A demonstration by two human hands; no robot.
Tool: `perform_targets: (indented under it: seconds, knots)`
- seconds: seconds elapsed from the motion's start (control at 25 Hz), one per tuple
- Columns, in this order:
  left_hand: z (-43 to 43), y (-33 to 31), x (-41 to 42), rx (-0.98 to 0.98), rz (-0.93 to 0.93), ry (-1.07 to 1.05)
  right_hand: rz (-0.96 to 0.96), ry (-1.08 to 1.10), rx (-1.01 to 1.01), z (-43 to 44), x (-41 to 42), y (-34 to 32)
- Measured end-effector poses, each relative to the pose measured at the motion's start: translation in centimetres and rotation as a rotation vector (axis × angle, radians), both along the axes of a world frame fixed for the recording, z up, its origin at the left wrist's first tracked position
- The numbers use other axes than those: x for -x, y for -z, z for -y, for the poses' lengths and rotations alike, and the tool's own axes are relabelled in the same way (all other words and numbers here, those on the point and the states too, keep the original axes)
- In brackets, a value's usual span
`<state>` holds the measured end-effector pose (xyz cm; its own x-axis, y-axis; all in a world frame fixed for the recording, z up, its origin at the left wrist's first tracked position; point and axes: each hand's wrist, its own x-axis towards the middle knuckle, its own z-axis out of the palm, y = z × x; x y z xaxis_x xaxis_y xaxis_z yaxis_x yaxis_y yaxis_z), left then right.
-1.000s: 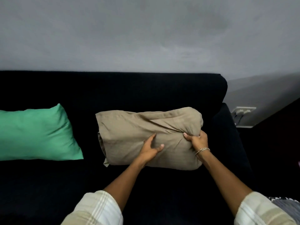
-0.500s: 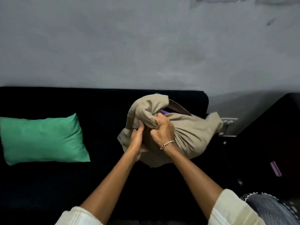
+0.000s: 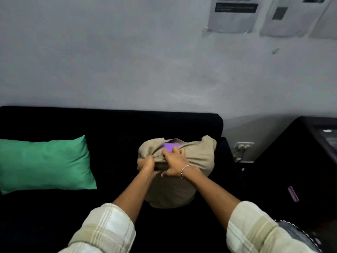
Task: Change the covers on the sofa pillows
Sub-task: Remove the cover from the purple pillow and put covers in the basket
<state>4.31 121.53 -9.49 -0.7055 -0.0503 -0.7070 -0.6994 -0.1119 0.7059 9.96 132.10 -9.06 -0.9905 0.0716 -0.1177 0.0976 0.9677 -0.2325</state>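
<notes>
Within the last second the pillow has been swung up from lying flat, and now stands on end on the black sofa [image 3: 109, 128], opening upward, with the purple insert [image 3: 169, 147] peeking out. The left hand [image 3: 146, 164] and right hand [image 3: 174, 161] each clutch bunched folds of the beige cover [image 3: 197, 157] near its mouth. With nothing bracing the base, a hard downward tug could topple the pillow, or snag the fabric on the insert's corners.

Beige pillow cover [image 3: 197, 157], purple pillow [image 3: 170, 146] inside, green pillow [image 3: 45, 165], black sofa [image 3: 109, 128], cream plaid sleeves [image 3: 105, 227]
</notes>
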Motion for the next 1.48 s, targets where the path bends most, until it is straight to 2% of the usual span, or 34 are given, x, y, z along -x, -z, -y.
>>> perform_targets:
  seconds: [0.12, 0.24, 0.28, 0.36, 0.48, 0.56, 0.64, 0.72, 0.84, 0.92, 1.0, 1.08, 1.2, 1.36, 1.44, 1.48]
  knots:
    - [0.6, 1.2, 1.7, 0.019, -0.046, -0.097, 0.024, 0.129, -0.108, -2.7, -0.9, -1.6]
    - [0.3, 1.6, 1.8, -0.014, -0.090, -0.128, 0.157, 0.222, -0.186, -5.2, -2.4, -2.8]
    - [0.2, 2.1, 1.6, 0.019, -0.109, -0.136, 0.203, 0.253, -0.200, -5.8, -2.9, -2.8]
    - [0.2, 3.0, 1.3, 0.101, -0.144, -0.133, 0.266, 0.447, -0.135, -7.4, -3.6, -2.0]
    - [0.7, 3.5, 0.7, 0.292, -0.207, 0.035, 0.300, 0.707, 0.093, -8.8, -4.7, -0.1]
    - [0.7, 3.4, 0.1, 0.536, -0.338, 0.281, 0.402, 0.684, 0.101, -8.6, -4.8, 1.1]
    - [0.5, 2.9, -0.4, 0.733, -0.523, 0.503, 0.445, 0.604, -0.018, -7.6, -4.6, 2.4]
    - [0.4, 2.7, -0.3, 0.812, -0.635, 0.643, 0.380, 0.530, -0.246, -6.4, -4.4, 2.9]
    - [0.4, 2.6, 0.4, 0.751, -0.532, 0.597, 0.272, 0.400, -0.571, -5.5, -3.8, 2.7]
    - [0.7, 2.7, 0.9, 0.708, -0.454, 0.493, 0.218, 0.335, -0.648, -5.4, -3.2, 2.9]
    - [1.5, 3.1, 1.4, 0.727, -0.467, 0.475, 0.174, 0.242, -0.570, -6.1, -2.6, 3.6]
    - [3.0, 4.0, 2.0, 0.760, -0.518, 0.486, 0.194, 0.259, -0.354, -7.4, -2.7, 3.5]
    - [5.1, 4.7, 1.9, 0.815, -0.605, 0.509, 0.253, 0.500, -0.011, -10.0, -3.7, 3.2]
    - [6.9, 7.2, 1.2, 0.965, -0.732, 0.603, 0.517, 0.940, 0.729, -9.9, -4.6, 4.0]
    - [7.2, 8.4, 1.7, 0.845, -0.706, 0.578, 0.548, 0.881, 0.636, -9.6, -4.4, 4.8]
    - [7.1, 8.7, 2.0, 0.737, -0.658, 0.544, 0.432, 0.749, 0.364, -9.1, -4.7, 5.6]
